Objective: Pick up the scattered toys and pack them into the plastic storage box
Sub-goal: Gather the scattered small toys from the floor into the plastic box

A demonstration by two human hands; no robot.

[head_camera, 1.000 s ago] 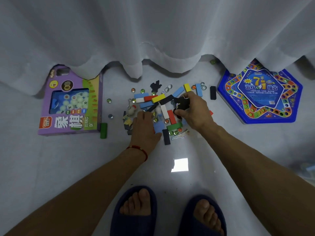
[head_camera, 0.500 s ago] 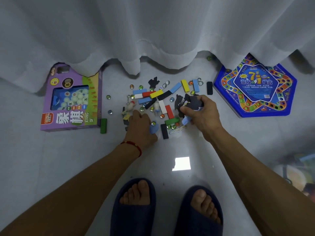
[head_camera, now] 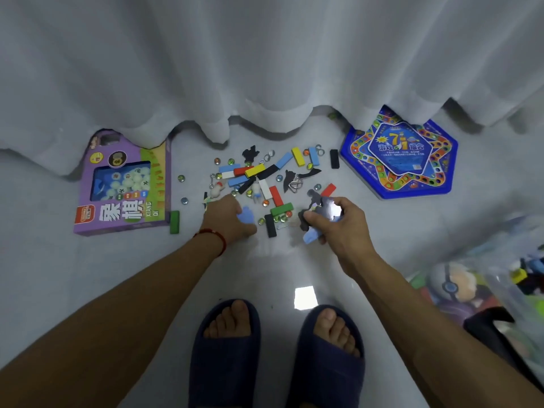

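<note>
Two boxed games flank the scattered toys: a purple chess box [head_camera: 125,184] at left of frame, a blue hexagonal board game [head_camera: 400,160] at upper right. Left hand [head_camera: 228,220], centre, curls its fingers round a light blue piece [head_camera: 246,215] on the floor. Right hand [head_camera: 338,223] grips a bundle of dark and blue toy pieces [head_camera: 316,214]. Plastic storage box [head_camera: 482,290] sits blurred at lower right edge

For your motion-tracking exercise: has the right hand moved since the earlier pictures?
Yes. The right hand, gripping dark toy pieces, has pulled back from the block pile toward the person's feet, away from the curtain.
</note>
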